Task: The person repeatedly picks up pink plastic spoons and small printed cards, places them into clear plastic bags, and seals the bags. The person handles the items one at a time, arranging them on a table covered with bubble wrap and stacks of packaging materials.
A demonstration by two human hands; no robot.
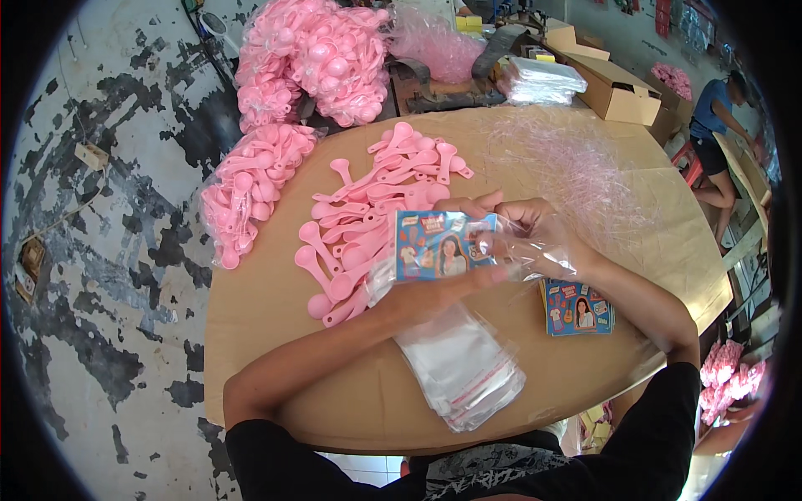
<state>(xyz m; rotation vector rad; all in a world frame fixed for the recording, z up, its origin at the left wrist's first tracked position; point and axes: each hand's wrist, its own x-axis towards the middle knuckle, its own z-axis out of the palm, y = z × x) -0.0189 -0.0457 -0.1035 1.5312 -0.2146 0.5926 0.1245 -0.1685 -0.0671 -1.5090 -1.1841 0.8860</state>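
Note:
A blue printed card [422, 246] is held up over the middle of the table, with a clear plastic bag [547, 260] about it. My left hand [426, 299] is closed on the bag along the card's lower edge; some of its fingers are hidden. From the right, my right hand [539, 224] pinches the card's right side, its thumb on the printed face. How far the card sits inside the bag I cannot tell. Beneath my left hand lies a stack of clear bags [464, 367]. More blue cards [578, 309] are piled below my right forearm. Loose pink measuring spoons [359, 213] heap beyond my left hand.
Bulging bags of pink spoons [313, 63] stand at the back left, another [255, 179] at the table's left edge. Shredded clear film [576, 167] covers the far right of the brown tabletop [334, 388]. An open carton [614, 88] stands behind. A person [714, 125] works far right.

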